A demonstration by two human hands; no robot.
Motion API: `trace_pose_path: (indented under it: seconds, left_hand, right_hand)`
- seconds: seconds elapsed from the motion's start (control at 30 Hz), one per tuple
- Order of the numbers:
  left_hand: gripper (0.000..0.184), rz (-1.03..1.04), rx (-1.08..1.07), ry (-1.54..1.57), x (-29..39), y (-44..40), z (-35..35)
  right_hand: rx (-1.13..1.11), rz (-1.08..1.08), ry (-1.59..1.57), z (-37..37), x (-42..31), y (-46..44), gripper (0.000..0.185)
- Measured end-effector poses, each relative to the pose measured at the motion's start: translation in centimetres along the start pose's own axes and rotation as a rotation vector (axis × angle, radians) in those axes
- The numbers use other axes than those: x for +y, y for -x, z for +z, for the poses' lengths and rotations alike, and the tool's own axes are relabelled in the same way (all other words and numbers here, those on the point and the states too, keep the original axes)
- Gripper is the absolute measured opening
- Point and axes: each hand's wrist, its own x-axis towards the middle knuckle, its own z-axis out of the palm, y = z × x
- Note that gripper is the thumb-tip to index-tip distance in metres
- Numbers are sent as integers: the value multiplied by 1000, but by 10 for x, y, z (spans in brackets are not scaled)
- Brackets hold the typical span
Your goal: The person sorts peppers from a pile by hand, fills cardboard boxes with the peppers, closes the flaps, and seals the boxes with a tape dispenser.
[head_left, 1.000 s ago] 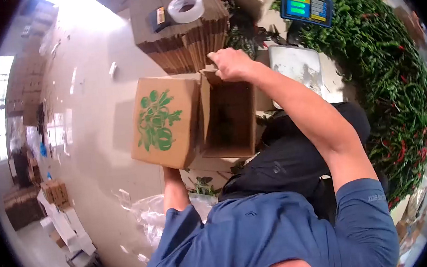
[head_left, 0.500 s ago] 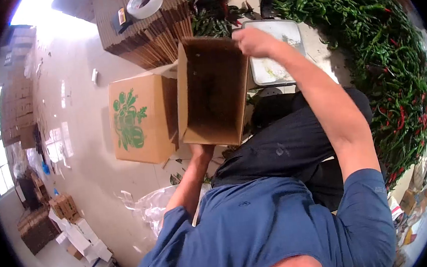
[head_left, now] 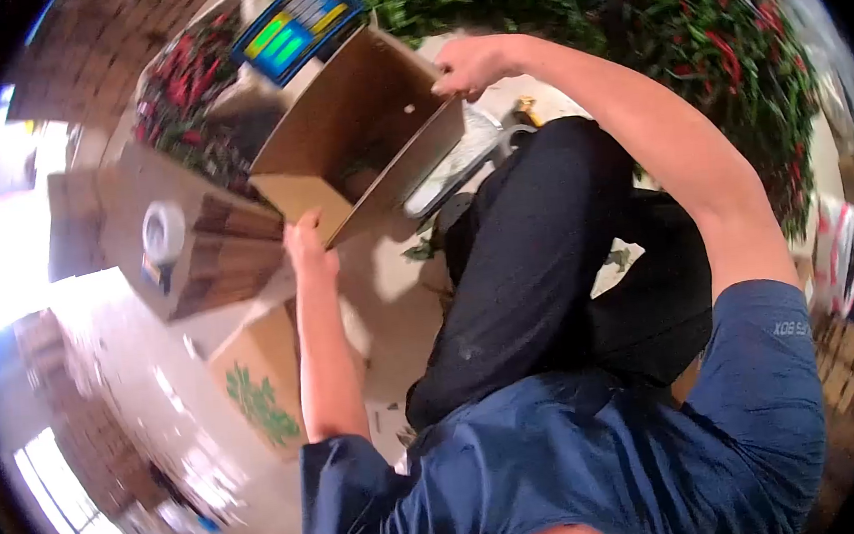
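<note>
An open cardboard box (head_left: 292, 212) is tilted between my two hands, its mouth facing me. My left hand (head_left: 310, 244) grips the near edge of the box, the thumb on the cardboard. At the far right corner, the fingers of my right hand (head_left: 471, 66) are closed on the rim. The bottom of the box is dark, and I cannot make out whether anything lies in it. Just beyond the box stands a scale with a lit blue and green display (head_left: 296, 28). A pale tray (head_left: 449, 170) lies partly hidden between the box and my knee.
Green and red chili peppers (head_left: 567, 0) are heaped at the back and right. Redder chilies (head_left: 194, 80) lie at the back left. A stack of flattened cardboard (head_left: 230, 252) bears a tape roll (head_left: 164, 232). Beside it is a box with a green print (head_left: 266, 390).
The box has moved away from me toward the scale and now tilts. My left hand has shifted from underneath to its near edge. The view has turned to the right.
</note>
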Motion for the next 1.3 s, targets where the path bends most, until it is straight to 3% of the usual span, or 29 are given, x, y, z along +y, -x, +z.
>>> trace_pose_path:
  seconds: [0.03,0.1,0.2,0.23,0.3,0.37,0.47,0.53,0.57,0.67,0.87,0.9,0.97,1.03,1.1,1.13,1.23,1.3]
  left_hand:
    - [42,17,39,-89,21,18,20]
    - [40,34,-3,-159,27,11,32]
    - [38,-25,25,-202,19,-25,25]
    - [36,6,12,-227,25,-16,30]
    - [34,-27,65,-308,28,-19,30]
    - [33,-19,55,-302,23,-28,22]
    - [31,-196,-17,-269,24,-43,-2]
    - [32,-287,-46,-251,28,-38,-6]
    - [32,-325,-50,-240,29,-34,-7]
    - [33,-386,-49,-223,27,-27,-1]
    - [36,-448,-38,-251,26,-25,19]
    - [36,-452,-39,-255,26,-26,21]
    - [37,-453,-36,-261,25,-25,23]
    - [38,-460,-33,-265,28,-24,24]
    - [39,-453,-29,-265,30,-20,25]
    - [39,-448,-30,-263,31,-19,25]
    - [40,-424,-23,-258,39,-15,26]
    - [41,-377,-11,-264,52,-9,25]
  right_hand:
    - [-33,70,-195,-2,9,16,46]
    - [57,61,-155,-27,30,62,55]
    - [284,129,283,-62,126,112,60]
    - [340,220,440,-65,162,137,56]
    - [230,411,459,-49,258,165,48]
    - [190,514,282,-10,309,188,34]
    - [153,612,177,71,365,169,27]
    - [223,645,72,115,372,143,27]
    - [134,649,98,148,396,120,32]
    - [481,624,118,226,408,72,23]
    - [768,602,-411,203,380,102,26]
    - [732,607,-291,195,380,124,39]
    - [578,729,-87,180,392,166,37]
    - [602,721,56,209,432,196,32]
    - [396,793,93,232,457,210,30]
    - [488,766,-3,235,465,213,28]
    - [327,791,-65,224,473,216,32]
    - [393,928,-206,208,472,215,45]
